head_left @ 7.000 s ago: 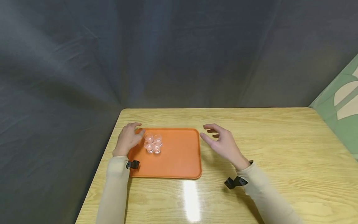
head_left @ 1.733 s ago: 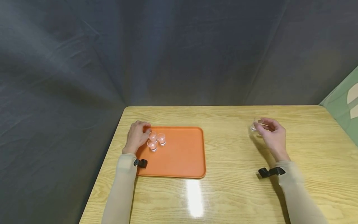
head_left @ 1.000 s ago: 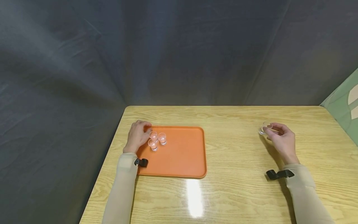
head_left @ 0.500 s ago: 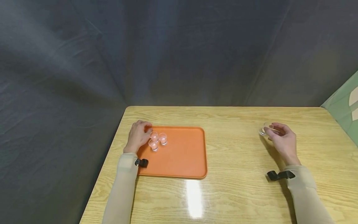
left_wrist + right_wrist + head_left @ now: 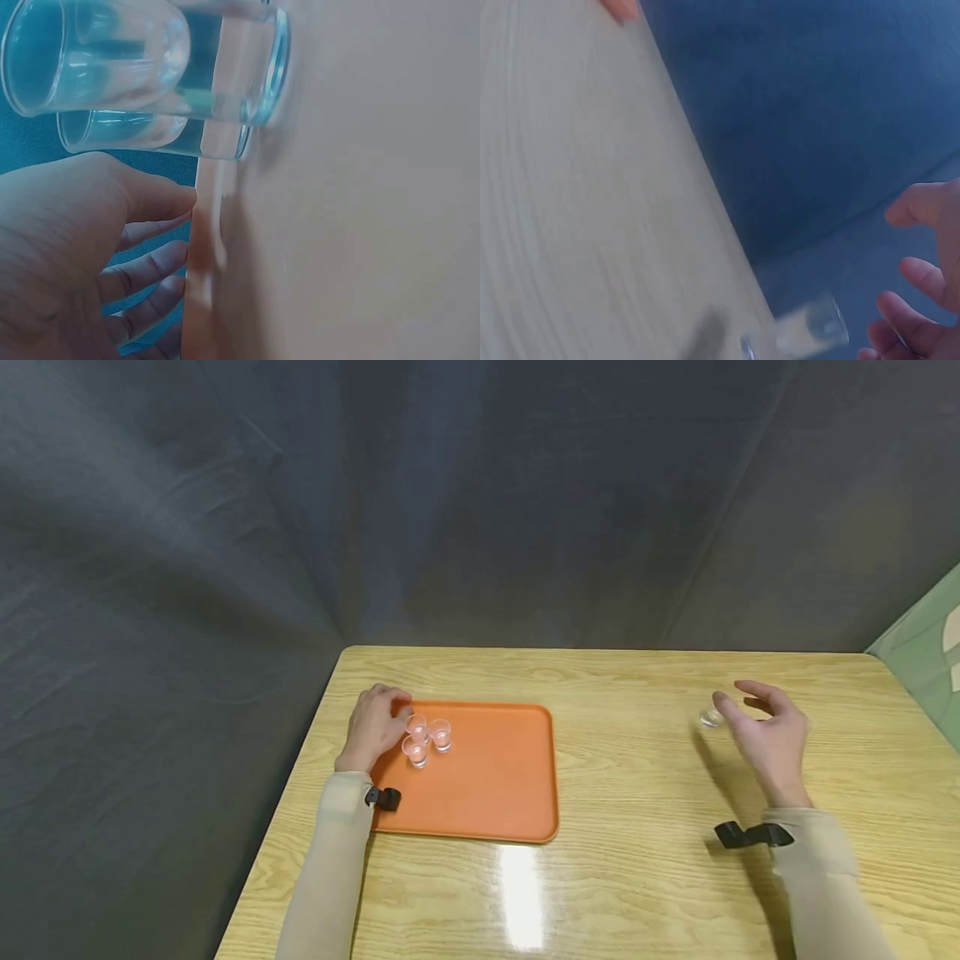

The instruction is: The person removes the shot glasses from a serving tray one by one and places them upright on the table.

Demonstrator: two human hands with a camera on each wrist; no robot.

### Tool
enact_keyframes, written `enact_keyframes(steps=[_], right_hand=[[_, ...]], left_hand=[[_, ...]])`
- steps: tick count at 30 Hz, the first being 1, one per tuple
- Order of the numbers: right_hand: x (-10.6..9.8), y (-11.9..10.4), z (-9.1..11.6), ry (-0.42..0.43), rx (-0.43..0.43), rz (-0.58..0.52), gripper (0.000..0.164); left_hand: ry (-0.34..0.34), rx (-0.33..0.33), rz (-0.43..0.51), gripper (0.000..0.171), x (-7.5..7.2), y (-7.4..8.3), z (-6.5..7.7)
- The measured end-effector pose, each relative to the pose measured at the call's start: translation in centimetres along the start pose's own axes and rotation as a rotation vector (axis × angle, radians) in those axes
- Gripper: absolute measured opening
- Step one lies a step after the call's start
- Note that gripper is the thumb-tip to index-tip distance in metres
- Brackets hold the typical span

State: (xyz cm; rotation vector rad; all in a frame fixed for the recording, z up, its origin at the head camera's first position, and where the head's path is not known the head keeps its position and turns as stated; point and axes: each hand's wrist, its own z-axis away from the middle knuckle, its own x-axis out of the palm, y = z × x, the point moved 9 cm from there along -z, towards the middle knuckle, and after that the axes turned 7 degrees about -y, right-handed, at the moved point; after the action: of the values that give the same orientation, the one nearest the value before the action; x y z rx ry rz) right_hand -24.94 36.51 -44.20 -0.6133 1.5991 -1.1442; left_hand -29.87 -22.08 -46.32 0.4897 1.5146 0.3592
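Observation:
Near the far right of the table, a small clear shot glass [image 5: 710,717] stands upright. Beside it my right hand [image 5: 771,737] is spread, thumb and fingers apart; a gap separates it from the glass [image 5: 810,330] in the right wrist view. Three more shot glasses [image 5: 417,753] cluster on the orange tray [image 5: 495,781], towards its left side. My left hand [image 5: 372,727] is at the tray's upper left corner with loosely bent fingers, its thumb close to the glasses. In the left wrist view its fingertips [image 5: 176,251] overlap the tray's rim and it grips nothing.
The wooden table [image 5: 622,777] extends between the tray and the lone glass. A dark curtain [image 5: 525,510] hangs behind the table and along its left side. At the far right is a green patterned panel [image 5: 918,635].
A shot glass has gone from the tray to the table's right side in my right hand. Within the last half second the fingers have released it and spread. My left hand stays by the tray.

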Motion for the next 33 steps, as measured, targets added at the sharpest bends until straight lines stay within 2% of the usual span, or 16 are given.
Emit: enact_keyframes(steps=[8, 18, 27, 33], right_hand=[[3.7, -3.0, 1.0, -0.072, -0.122, -0.019, 0.036], [9.9, -5.5, 2.2, -0.211, -0.242, -0.036, 0.042], [15.7, -7.3, 3.6, -0.369, -0.252, -0.094, 0.045], [19.1, -8.0, 4.7, -0.441, -0.255, -0.128, 0.043]], left_hand=[[-0.001, -0.013, 0.004, 0.027, 0.1, -0.1, -0.1], [0.003, -0.011, -0.008, 0.028, -0.1, -0.2, 0.0], [0.005, -0.007, -0.006, 0.028, -0.1, 0.0, 0.0], [0.005, -0.009, -0.008, 0.028, 0.1, -0.1, -0.3]])
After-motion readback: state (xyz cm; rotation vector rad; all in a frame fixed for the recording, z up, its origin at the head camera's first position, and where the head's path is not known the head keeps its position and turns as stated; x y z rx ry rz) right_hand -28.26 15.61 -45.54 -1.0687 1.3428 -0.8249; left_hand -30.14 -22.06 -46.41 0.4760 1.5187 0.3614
